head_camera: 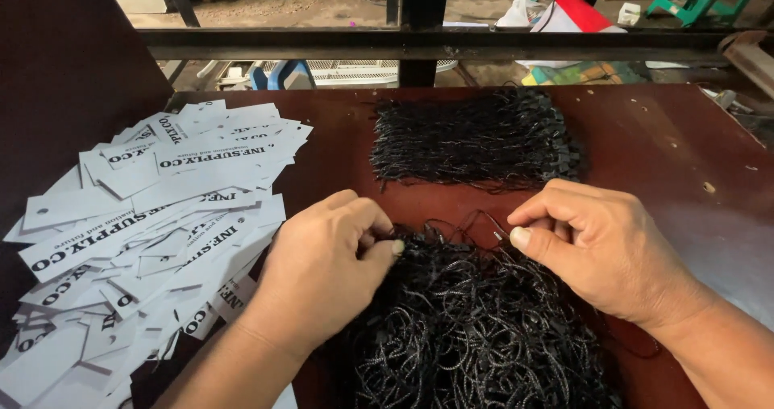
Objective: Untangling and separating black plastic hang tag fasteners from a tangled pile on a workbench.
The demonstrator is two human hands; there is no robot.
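A loose heap of black cords (472,320) lies on the dark red table (653,143) right in front of me. My left hand (322,268) rests on the heap's left top edge, its fingers pinched on cords there. My right hand (601,244) pinches a single thin black cord at the heap's upper right, thumb against forefinger. A tidier bundle of black cords (476,139) lies farther back, apart from both hands.
A wide spread of white rectangular paper tags (153,223) with black print covers the table's left side, touching my left wrist. Dark metal rails (419,42) run across behind the table, with clutter on the floor beyond.
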